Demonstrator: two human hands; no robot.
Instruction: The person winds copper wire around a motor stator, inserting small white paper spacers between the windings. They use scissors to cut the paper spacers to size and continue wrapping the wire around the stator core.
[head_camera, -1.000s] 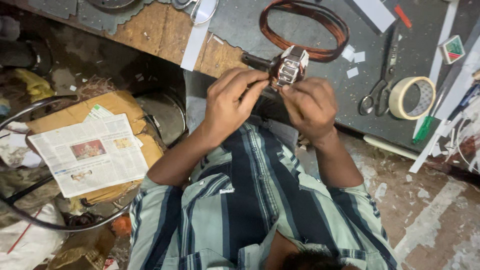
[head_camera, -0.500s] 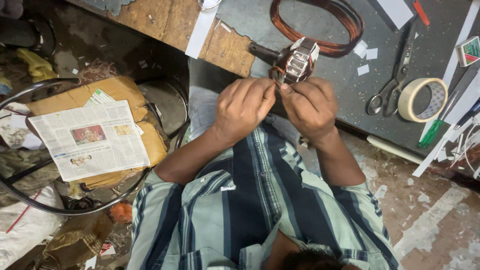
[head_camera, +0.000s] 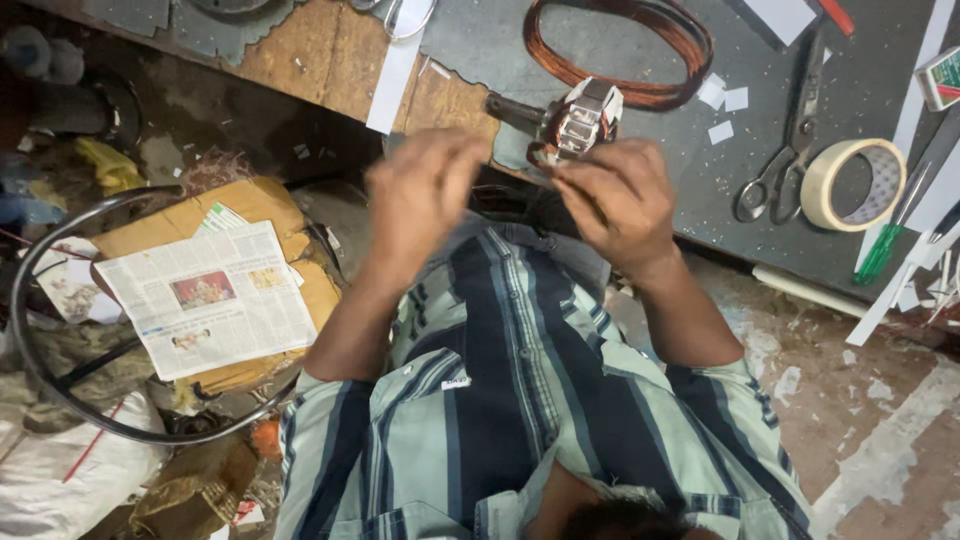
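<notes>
A small motor stator (head_camera: 585, 118) with a metal core and copper windings sits at the edge of the dark workbench (head_camera: 770, 230) on a black shaft. My right hand (head_camera: 612, 200) grips its near end, fingertips pinched on the copper winding. My left hand (head_camera: 425, 195) hangs off to the left of the stator, apart from it and blurred by motion, fingers bent; whether it holds anything is unclear. My striped shirt fills the bottom of the view.
On the bench lie a coil of copper wire (head_camera: 625, 45), scissors (head_camera: 785, 140), a roll of tape (head_camera: 852, 185), a green-handled tool (head_camera: 885, 245) and white paper strips. At left, a newspaper (head_camera: 215, 300) rests on a cardboard box inside a black hoop (head_camera: 40, 370).
My left hand has come off the stator and swung left, away from it. My right hand stays on the stator. The view has shifted a little.
</notes>
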